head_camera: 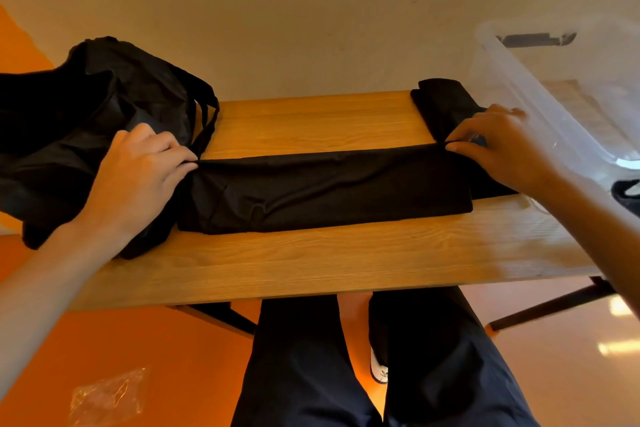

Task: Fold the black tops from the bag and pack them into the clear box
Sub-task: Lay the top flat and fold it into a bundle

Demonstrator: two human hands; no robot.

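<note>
A black top [329,191] lies across the middle of a wooden table [311,260], folded into a long flat band that runs from left to right, its near edge parallel to the table's front edge. The left hand [138,166] lies at the band's left end with its fingers curled, and the fingertips pinch the far left corner of the cloth. The right hand [502,146] does the same at the other end, thumb and forefinger nipping the far right corner while the other fingers spread loosely behind. A slumped black bag [86,107] takes up the left end of the table, touching the top, with its straps [207,114] hanging toward the band. Behind the right hand lies another piece of black cloth [440,104]; whether it belongs to the same top I cannot tell. The clear box [540,97] stands at the right end of the table, just beside the right hand, with a dark clip [536,39] on its far wall. Below the table edge show dark trousers [311,374] and a white shoe [379,367] with a small mark too tiny to read. A crumpled clear wrapper [107,399] lies on the orange floor [173,357].
</note>
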